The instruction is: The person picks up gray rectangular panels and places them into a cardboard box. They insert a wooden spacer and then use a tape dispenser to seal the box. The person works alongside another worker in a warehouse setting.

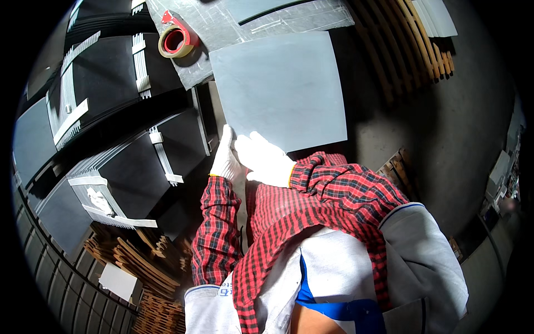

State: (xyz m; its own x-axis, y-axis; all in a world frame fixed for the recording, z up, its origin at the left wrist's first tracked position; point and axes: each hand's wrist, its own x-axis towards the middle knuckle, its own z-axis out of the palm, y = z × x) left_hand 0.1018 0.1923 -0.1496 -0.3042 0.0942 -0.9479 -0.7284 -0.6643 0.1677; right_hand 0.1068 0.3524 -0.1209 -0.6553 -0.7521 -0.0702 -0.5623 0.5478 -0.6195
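Observation:
A flat, square grey panel [281, 89] lies in front of me, its near left corner at my hands. I wear white gloves. My left hand [226, 156] is beside that corner, fingers stretched out and pointing away from me. My right hand [266, 158] reaches leftward over the panel's near edge, its fingers extended against or just beside my left hand. Part of the right fingertips blends into the left glove, and I cannot tell whether anything thin is between them. Both hands look open.
A red tape dispenser [175, 42] with tape stands on the grey-covered table [222, 22]. Stacks of dark panels [136, 175] with white edge strips fill the left side. Wooden pallets [400, 44] lie at the far right, and more slatted wood [142, 261] at the lower left.

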